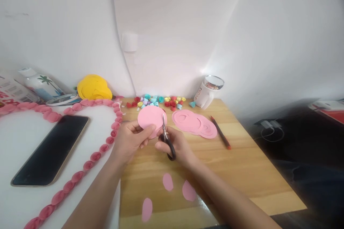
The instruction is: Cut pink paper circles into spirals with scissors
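Observation:
My left hand (131, 139) pinches the lower edge of a round pink paper disc (150, 116), thumb on top and fingers beneath. My right hand (176, 146) is closed round the black handles of small scissors (167, 143). The scissor blades point away from me and lie at the disc's right edge. To the right, several cut pink paper spirals (188, 121) overlap on the wooden table (242, 171). Small oval pink paper pieces (168, 181) lie on the wood nearer to me.
A white board edged with pink paper roses (77, 176) lies at the left, a phone (51, 150) on it. Behind are yellow paper (94, 87), a bottle (41, 83) and small coloured paper rolls (153, 100). A mug (205, 93) and a red-and-black pen (220, 133) are at the right.

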Demonstrator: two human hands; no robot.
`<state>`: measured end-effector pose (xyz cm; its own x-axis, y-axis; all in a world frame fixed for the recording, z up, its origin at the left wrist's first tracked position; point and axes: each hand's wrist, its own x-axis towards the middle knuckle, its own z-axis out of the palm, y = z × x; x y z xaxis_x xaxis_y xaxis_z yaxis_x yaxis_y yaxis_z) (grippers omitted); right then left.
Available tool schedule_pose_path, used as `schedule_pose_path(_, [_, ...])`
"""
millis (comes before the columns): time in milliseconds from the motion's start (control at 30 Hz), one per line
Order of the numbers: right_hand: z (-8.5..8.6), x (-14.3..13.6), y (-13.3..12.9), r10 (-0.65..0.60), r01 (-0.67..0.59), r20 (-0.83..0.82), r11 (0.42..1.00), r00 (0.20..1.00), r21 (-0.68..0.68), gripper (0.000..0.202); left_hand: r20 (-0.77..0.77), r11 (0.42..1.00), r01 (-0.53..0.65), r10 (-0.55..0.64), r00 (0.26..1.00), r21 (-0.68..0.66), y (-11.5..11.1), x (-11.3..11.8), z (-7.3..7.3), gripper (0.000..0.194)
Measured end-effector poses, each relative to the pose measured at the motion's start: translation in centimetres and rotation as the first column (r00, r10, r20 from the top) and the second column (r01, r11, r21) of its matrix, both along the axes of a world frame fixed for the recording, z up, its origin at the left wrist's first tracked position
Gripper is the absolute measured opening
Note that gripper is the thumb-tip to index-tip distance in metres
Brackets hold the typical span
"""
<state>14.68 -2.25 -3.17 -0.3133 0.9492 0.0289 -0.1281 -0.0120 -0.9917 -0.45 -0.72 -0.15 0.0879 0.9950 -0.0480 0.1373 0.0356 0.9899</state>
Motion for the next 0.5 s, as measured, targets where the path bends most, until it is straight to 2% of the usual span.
schedule_pose_path(167, [-0.21, -0.13, -0.09, -0.011, 0.011, -0.006, 1.0, 1.0, -0.014, 0.043, 0.024, 1.0, -0.005, 0.005, 1.0, -0.009, -0.1, 0.34, 0.28, 0.021])
schedule_pose_path(300, [-0.45, -0.28, -0.02, 0.023, -0.023, -0.03, 1.0, 0.999, -0.001, 0.043, -0.031, 1.0, -0.011, 0.011, 0.999, -0.017, -0.22, 0.64, 0.42, 0.028])
schedule_pose_path(500, [-0.33, -0.1, 0.13, 0.017, -0.016, -0.038, 0.999, 0.999, 0.035, 0.051, -0.069, 0.999, 0.008, -0.01, 0.998, -0.035, -0.31, 0.52, 0.54, 0.023])
